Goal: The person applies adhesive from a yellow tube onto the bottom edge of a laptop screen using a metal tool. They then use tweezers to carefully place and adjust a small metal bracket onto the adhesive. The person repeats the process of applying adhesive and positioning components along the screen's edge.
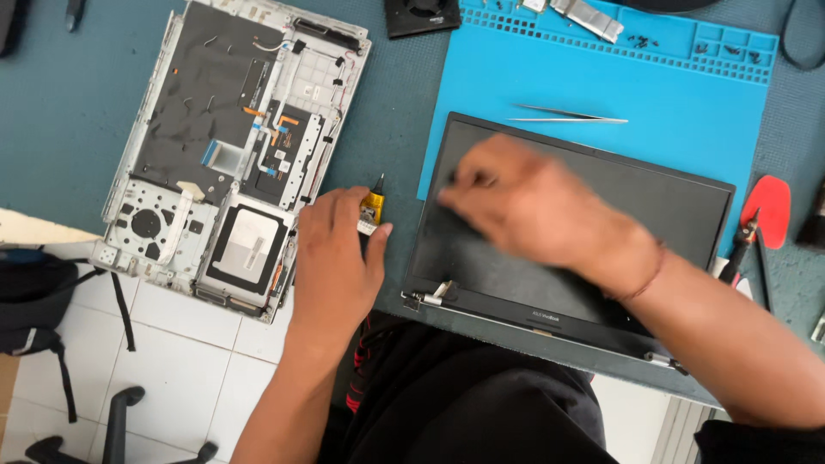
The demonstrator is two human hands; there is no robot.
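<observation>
My left hand [337,258] is closed around a small yellow and black tool [372,206], whose dark tip points up just left of a detached laptop screen panel [670,198]. The panel lies face up, dark, with metal hinges along its near edge. My right hand [524,202] is blurred by motion and hovers over the left part of the screen, fingers bent; whether it holds anything I cannot tell. An opened laptop base [223,146], white with black inner sheets, ribbon cables and a fan cutout, lies to the left on the table.
A blue work mat [687,103] lies under the screen's far side, with tweezers [571,116], screws in its trays and a metal bracket [589,19]. A red pry tool [767,210] lies at right, a black fan [421,15] at the top. Below left are floor tiles, a bag and a chair base.
</observation>
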